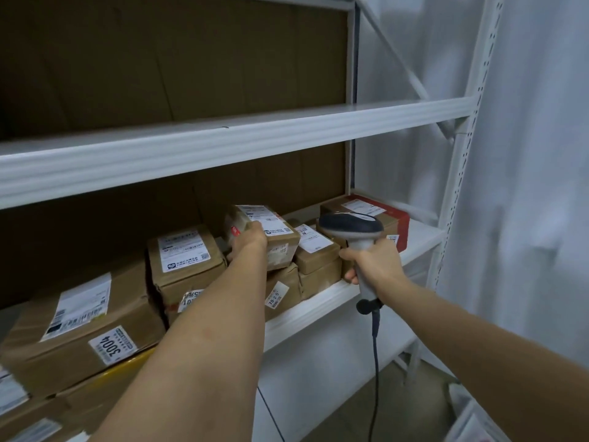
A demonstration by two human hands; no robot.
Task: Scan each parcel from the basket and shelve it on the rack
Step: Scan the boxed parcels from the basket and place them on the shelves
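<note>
My left hand [247,242] grips a small brown cardboard parcel [274,232] with a white label, held over other boxes on the middle shelf of the white rack [223,135]. My right hand [371,263] holds a grey handheld scanner [352,229] by its handle, head pointing left toward the parcel. The scanner's dark cable [376,362] hangs down below my hand. No basket shows in this view.
Several labelled brown parcels fill the shelf: a large flat box marked 3004 [83,327], a box [186,260] to its right, small boxes [315,253], and a red-edged box [376,215] at the far right. The shelf above holds nothing visible. White sheeting [526,186] hangs on the right.
</note>
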